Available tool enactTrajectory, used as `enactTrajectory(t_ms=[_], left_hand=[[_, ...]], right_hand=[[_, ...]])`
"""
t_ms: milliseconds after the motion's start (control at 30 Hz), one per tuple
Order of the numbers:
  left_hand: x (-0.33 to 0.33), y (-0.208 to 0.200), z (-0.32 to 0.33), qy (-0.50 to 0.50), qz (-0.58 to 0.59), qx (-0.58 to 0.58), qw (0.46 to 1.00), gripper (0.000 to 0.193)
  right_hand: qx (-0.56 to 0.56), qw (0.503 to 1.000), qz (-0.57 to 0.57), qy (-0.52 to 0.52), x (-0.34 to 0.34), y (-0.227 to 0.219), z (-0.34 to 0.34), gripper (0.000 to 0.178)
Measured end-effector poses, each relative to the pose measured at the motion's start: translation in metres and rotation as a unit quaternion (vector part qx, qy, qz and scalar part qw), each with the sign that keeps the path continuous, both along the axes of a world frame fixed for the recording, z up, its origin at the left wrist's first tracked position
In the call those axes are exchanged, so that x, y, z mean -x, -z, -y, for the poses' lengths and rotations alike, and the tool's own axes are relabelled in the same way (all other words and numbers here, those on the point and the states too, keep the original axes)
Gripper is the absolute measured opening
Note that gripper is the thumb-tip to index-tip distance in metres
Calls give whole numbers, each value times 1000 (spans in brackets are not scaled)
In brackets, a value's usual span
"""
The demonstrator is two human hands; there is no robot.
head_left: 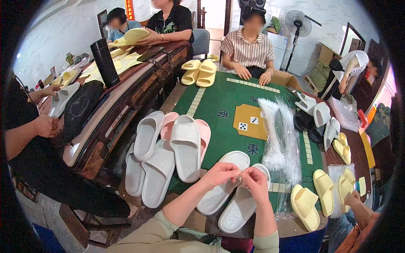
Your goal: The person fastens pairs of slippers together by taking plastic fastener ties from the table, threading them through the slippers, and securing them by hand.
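Pale grey moulded plastic, ribbed: a pair of slide sandals lies side by side on the green-topped surface (236,96), directly beneath and slightly toward me from my fingers; the left slide (217,197) and the right slide (238,211) both have their long axes running obliquely, rounded far ends away to the right, near ends toward my body and to the left. My left hand (222,172) overlies the far half of the left slide; my right hand (256,181) overlies that of the right slide, and is accordingly the nearer to it; the fingers of both hands meet at the fingertips over the gap between the two, closed in a fine pinch on what seems to be a small thin item (240,172), too slight to identify; whether it touches either slide, I cannot tell. Just beyond and to the right of my right hand, a bundle of white strands (273,135) lies lengthwise in clear film; to the left, well apart from my fingers, grey slides (187,147) lie heaped against pink slides (205,137); at the near right, a ribbed yellow slide (305,206) rests close to the edge.
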State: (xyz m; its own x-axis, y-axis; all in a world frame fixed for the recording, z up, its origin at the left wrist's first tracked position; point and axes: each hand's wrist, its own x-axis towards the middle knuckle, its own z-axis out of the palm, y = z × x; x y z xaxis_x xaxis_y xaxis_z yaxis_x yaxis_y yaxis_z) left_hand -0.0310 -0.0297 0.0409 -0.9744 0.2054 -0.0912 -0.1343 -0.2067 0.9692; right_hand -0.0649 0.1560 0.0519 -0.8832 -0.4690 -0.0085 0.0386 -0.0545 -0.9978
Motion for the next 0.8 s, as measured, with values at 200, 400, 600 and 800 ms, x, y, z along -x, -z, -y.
enactTrajectory(t_ms=[200,400,600,800], left_hand=[[2,7,1,15,-5,-8,1000,20],[4,10,2,18,19,-26,999,16],[4,10,0,4,14,-37,999,12],[8,19,0,29,14,-36,999,15]], right_hand=[[28,999,10,-15,0,4,0,5],[7,1000,-7,-10,-1,6,0,6],[23,1000,-3,-5,-2,8,3,7],[0,1000,-11,-10,0,11,0,6]])
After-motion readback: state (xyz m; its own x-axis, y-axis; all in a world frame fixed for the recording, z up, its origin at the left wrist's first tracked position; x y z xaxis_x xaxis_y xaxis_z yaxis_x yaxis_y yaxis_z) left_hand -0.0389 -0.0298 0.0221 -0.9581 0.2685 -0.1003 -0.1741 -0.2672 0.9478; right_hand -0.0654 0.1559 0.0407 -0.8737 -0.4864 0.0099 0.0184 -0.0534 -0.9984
